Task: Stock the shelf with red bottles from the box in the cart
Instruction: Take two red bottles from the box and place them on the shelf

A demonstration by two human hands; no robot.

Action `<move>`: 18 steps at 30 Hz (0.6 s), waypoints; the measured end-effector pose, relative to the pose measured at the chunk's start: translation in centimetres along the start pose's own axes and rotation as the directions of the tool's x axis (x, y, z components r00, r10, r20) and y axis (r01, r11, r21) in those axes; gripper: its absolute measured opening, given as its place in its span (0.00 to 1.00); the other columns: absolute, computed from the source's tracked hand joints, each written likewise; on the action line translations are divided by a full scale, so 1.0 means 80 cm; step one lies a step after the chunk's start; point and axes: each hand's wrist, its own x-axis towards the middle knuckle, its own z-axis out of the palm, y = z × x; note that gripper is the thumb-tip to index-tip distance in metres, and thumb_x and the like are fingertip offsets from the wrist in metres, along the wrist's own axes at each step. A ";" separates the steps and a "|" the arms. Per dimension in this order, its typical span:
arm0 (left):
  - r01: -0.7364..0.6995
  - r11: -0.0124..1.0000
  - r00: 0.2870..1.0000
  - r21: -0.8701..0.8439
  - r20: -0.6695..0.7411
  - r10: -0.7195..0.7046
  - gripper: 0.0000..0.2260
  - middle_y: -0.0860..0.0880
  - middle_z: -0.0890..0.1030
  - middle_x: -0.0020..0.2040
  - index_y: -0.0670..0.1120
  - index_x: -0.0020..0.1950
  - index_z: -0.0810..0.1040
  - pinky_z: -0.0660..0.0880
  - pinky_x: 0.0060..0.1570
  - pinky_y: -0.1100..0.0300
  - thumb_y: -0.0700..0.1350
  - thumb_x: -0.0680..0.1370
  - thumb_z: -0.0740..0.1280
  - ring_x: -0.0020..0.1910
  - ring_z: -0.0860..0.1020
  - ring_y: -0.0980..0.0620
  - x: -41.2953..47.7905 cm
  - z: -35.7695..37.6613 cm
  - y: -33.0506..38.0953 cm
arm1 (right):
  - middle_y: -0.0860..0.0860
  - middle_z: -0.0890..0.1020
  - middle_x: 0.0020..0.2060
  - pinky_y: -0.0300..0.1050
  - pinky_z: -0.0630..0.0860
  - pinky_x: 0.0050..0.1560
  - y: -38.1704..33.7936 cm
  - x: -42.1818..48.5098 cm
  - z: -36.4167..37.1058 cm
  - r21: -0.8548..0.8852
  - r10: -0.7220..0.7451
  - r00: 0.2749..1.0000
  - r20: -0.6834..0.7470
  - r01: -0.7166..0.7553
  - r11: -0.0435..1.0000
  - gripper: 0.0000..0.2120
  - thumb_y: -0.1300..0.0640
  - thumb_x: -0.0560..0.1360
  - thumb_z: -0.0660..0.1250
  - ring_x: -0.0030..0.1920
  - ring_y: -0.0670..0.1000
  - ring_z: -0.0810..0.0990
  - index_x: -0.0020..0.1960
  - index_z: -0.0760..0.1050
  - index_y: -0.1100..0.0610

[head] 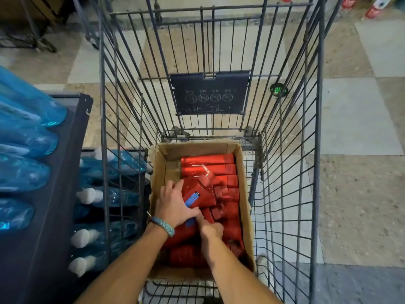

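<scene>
A cardboard box (pixel 161 163) sits in the bottom of a wire cart (pixel 318 128). It holds several red bottles (pixel 208 160) lying on their sides. My left hand (pixel 173 205), with a blue braided wristband, wraps around one red bottle (pixel 200 191) that tilts up out of the pile and bears a small blue label. My right hand (pixel 210 229) reaches down among the bottles just right of the left one, fingers curled; what it grips is hidden. The shelf (pixel 54 172) stands at the left of the cart.
The dark shelf at left carries blue bottles (pixel 24 172) with white caps (pixel 87 195), lying towards the cart. A black sign plate (pixel 210 93) hangs on the cart's far wall. Tiled floor (pixel 355 119) surrounds the cart. Red items (pixel 372 9) stand at the top right.
</scene>
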 end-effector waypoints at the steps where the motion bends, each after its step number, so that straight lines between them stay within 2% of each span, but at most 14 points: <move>1: 0.024 1.000 0.999 -0.017 -0.033 -0.024 0.43 0.48 0.70 0.56 0.50 0.68 0.68 0.72 0.56 0.52 0.65 0.57 0.72 0.56 0.71 0.45 -0.001 -0.002 -0.002 | 0.62 0.80 0.60 0.50 0.75 0.61 -0.013 -0.009 0.000 -0.039 0.033 0.999 -0.020 -0.033 0.999 0.48 0.36 0.61 0.80 0.62 0.61 0.80 0.66 0.72 0.70; 3: 0.043 0.997 0.994 -0.058 -0.099 -0.048 0.41 0.48 0.71 0.53 0.49 0.64 0.70 0.73 0.55 0.49 0.66 0.55 0.71 0.55 0.73 0.44 -0.002 -0.005 -0.007 | 0.62 0.79 0.64 0.50 0.73 0.63 -0.033 -0.015 0.002 -0.073 0.028 0.997 -0.077 -0.034 0.997 0.47 0.36 0.65 0.78 0.65 0.61 0.78 0.69 0.71 0.69; 6: 0.067 0.990 0.987 -0.122 -0.134 -0.083 0.37 0.48 0.71 0.53 0.47 0.61 0.71 0.74 0.54 0.49 0.63 0.57 0.73 0.56 0.73 0.45 0.000 -0.013 -0.012 | 0.63 0.82 0.59 0.50 0.75 0.58 -0.035 -0.013 0.009 -0.032 0.035 0.999 -0.034 -0.036 0.999 0.39 0.43 0.63 0.82 0.61 0.62 0.81 0.62 0.77 0.69; 8: 0.078 0.987 0.986 -0.140 -0.134 -0.097 0.36 0.48 0.71 0.53 0.47 0.61 0.71 0.74 0.54 0.50 0.63 0.58 0.74 0.57 0.73 0.46 0.001 -0.019 -0.012 | 0.63 0.82 0.58 0.50 0.77 0.59 -0.034 -0.015 0.009 0.031 0.032 0.999 -0.010 -0.031 0.999 0.38 0.46 0.61 0.84 0.59 0.62 0.81 0.61 0.77 0.69; 11: 0.108 0.973 0.983 -0.205 -0.125 -0.135 0.37 0.49 0.71 0.55 0.46 0.62 0.70 0.75 0.53 0.50 0.63 0.59 0.75 0.57 0.74 0.46 0.000 -0.023 -0.014 | 0.58 0.83 0.54 0.49 0.77 0.58 -0.030 -0.017 0.007 0.197 -0.069 0.998 0.009 0.066 0.978 0.35 0.55 0.62 0.84 0.53 0.58 0.82 0.64 0.75 0.63; 13: 0.130 0.958 0.977 -0.257 -0.132 -0.169 0.38 0.48 0.73 0.57 0.46 0.63 0.69 0.75 0.54 0.51 0.61 0.60 0.76 0.57 0.75 0.46 -0.003 -0.023 -0.014 | 0.56 0.82 0.55 0.50 0.78 0.57 -0.026 -0.027 0.000 0.231 -0.137 0.989 0.054 0.121 0.965 0.36 0.58 0.64 0.83 0.51 0.56 0.81 0.66 0.71 0.58; 15: 0.163 0.935 0.968 -0.315 -0.133 -0.213 0.38 0.46 0.76 0.58 0.46 0.63 0.68 0.76 0.54 0.51 0.59 0.59 0.77 0.57 0.77 0.44 -0.009 -0.023 -0.016 | 0.56 0.82 0.56 0.44 0.79 0.50 -0.024 -0.034 -0.010 0.259 -0.226 0.966 0.124 0.188 0.947 0.33 0.62 0.66 0.81 0.48 0.51 0.82 0.67 0.69 0.56; 16: 0.180 0.925 0.964 -0.334 -0.127 -0.234 0.39 0.45 0.78 0.57 0.46 0.64 0.67 0.76 0.53 0.51 0.59 0.59 0.77 0.56 0.78 0.43 -0.012 -0.021 -0.017 | 0.55 0.82 0.57 0.42 0.78 0.49 -0.026 -0.036 -0.015 0.256 -0.272 0.952 0.141 0.230 0.939 0.33 0.62 0.67 0.80 0.48 0.49 0.82 0.67 0.69 0.55; 18: 0.203 0.918 0.957 -0.341 -0.128 -0.259 0.40 0.44 0.79 0.56 0.46 0.64 0.67 0.77 0.51 0.51 0.60 0.58 0.76 0.54 0.79 0.43 -0.022 -0.020 -0.020 | 0.50 0.79 0.58 0.41 0.73 0.56 -0.034 -0.039 -0.028 0.186 -0.351 0.926 0.143 0.323 0.928 0.38 0.60 0.67 0.81 0.53 0.49 0.78 0.73 0.67 0.54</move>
